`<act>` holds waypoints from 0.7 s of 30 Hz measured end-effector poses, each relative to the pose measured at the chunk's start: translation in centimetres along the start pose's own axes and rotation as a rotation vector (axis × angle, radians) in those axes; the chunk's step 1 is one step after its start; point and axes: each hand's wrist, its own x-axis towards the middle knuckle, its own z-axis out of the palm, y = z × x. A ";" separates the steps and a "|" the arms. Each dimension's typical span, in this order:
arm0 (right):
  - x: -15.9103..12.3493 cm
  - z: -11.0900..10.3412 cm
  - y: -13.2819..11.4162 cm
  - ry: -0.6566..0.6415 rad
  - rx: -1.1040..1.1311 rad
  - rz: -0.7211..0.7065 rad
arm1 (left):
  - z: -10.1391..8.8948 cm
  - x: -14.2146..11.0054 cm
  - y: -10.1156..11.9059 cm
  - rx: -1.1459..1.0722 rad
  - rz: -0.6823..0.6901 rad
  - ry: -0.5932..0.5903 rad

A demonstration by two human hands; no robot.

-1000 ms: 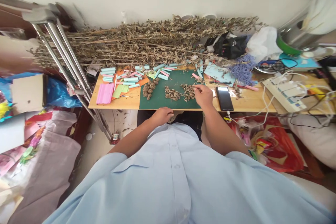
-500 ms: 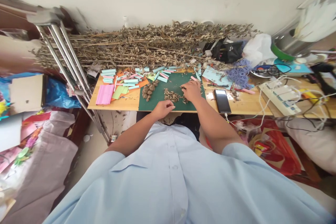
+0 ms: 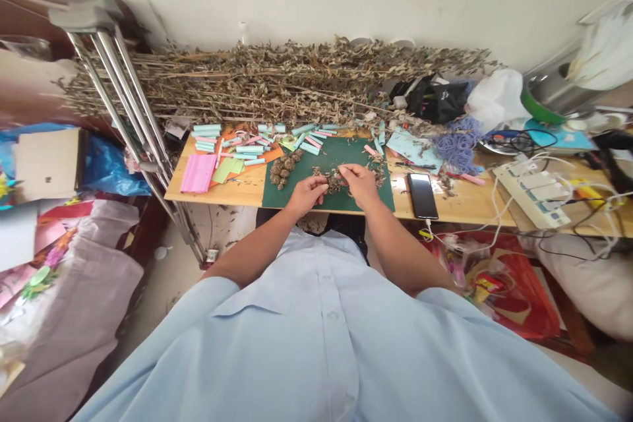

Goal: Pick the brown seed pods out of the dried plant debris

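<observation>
Two bare hands meet over a loose heap of crumbled, brown dried leaves (image 3: 334, 183) on a dark green rectangular mat (image 3: 382, 200)

The left hand (image 3: 307, 195) is at the near edge of the mat, its fingers curled in toward the thumb at the left side of the heap. The right hand (image 3: 361, 186) is just beside it, thumb and fingers drawn together over the heap's right side. Both are bent as if pinching, but whether either grips a piece cannot be told.

Left of the heap, on the mat, sits a cluster of lumpy brown dried balls (image 3: 283, 169). The mat lies on a light wooden table (image 3: 247, 194). Farther left are a bright pink paper sheet (image 3: 198, 173), light green paper pieces (image 3: 228, 169) and many small pale blue and pink paper rolls (image 3: 251, 150). Right of the mat lie a black smartphone (image 3: 422, 196) with a white cable plugged in, a tangle of purple yarn (image 3: 457, 145) and a white power strip (image 3: 531, 192). Long dried leafy stalks (image 3: 277, 82) stretch across the far side.
</observation>
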 end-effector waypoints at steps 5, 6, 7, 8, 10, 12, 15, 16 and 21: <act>-1.3 2.0 0.6 -0.056 0.084 0.051 | 0.4 0.0 0.1 0.016 0.043 0.003; -1.5 2.2 0.7 -0.070 0.089 0.053 | 0.5 0.0 0.2 0.011 0.049 0.020; -1.7 2.3 0.8 -0.083 0.095 0.053 | 0.6 0.1 0.3 0.008 0.053 0.039; -1.8 2.3 0.9 -0.096 0.099 0.052 | 0.7 0.1 0.3 0.006 0.057 0.058; -2.0 2.3 1.0 -0.121 0.097 0.047 | 0.8 0.1 0.4 0.003 0.061 0.083; -2.2 2.1 1.0 -0.131 0.079 0.046 | 0.7 0.1 0.3 0.001 0.046 0.095; -2.3 2.1 1.0 -0.107 0.051 0.053 | 0.6 0.1 0.0 0.008 0.007 0.111; -2.4 2.1 1.0 -0.092 0.052 0.057 | 0.5 0.1 -0.1 0.006 -0.004 0.116; -2.7 2.3 0.7 -0.079 0.066 0.050 | 0.3 0.1 -0.3 -0.027 -0.037 0.127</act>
